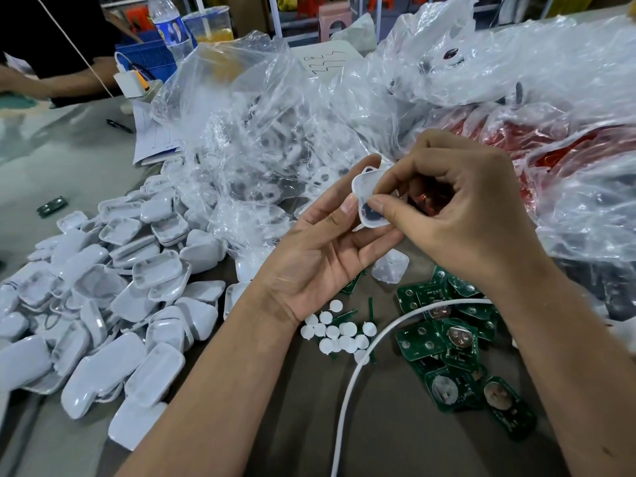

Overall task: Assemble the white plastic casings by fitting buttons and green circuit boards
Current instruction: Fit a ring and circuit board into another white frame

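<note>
Both your hands pinch one white casing (370, 197): left grip (320, 249), right grip (457, 215). Below it, buttons (339, 333), circuit boards (447, 342), a white cable (358, 370) on the grey table (86, 160); bags (261, 132) behind.

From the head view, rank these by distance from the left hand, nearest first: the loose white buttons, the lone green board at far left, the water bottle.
Measured from the left hand:
1. White buttons, on the table just below the wrist.
2. Lone green board, far left on the table.
3. Water bottle, at the back, upper left.
</note>
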The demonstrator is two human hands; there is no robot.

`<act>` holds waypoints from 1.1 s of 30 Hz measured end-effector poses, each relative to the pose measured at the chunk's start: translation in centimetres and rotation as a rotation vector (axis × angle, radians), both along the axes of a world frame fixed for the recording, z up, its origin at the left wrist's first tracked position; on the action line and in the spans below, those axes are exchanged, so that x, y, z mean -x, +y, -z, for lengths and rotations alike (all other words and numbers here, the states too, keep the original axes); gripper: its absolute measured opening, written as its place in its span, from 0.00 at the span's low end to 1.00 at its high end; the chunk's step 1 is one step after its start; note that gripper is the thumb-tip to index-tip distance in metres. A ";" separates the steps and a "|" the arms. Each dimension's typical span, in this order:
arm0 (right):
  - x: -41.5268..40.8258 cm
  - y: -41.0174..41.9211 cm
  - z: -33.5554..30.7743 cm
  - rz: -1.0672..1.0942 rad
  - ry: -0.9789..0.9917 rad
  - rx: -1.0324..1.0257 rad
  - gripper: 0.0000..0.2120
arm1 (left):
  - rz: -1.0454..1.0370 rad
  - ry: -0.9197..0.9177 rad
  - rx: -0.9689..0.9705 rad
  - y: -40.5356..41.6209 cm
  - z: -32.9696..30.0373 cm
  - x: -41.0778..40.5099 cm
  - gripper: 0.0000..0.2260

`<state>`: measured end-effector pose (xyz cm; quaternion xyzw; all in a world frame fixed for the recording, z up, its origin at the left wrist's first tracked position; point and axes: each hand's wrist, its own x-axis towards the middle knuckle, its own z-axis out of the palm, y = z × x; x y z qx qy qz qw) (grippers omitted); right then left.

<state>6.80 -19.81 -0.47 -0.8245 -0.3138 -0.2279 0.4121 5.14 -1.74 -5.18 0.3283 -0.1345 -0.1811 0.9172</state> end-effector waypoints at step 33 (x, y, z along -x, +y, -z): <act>-0.1 -0.3 0.3 -0.142 -0.016 -0.044 0.12 | -0.021 0.056 0.084 0.1 0.1 -0.2 0.17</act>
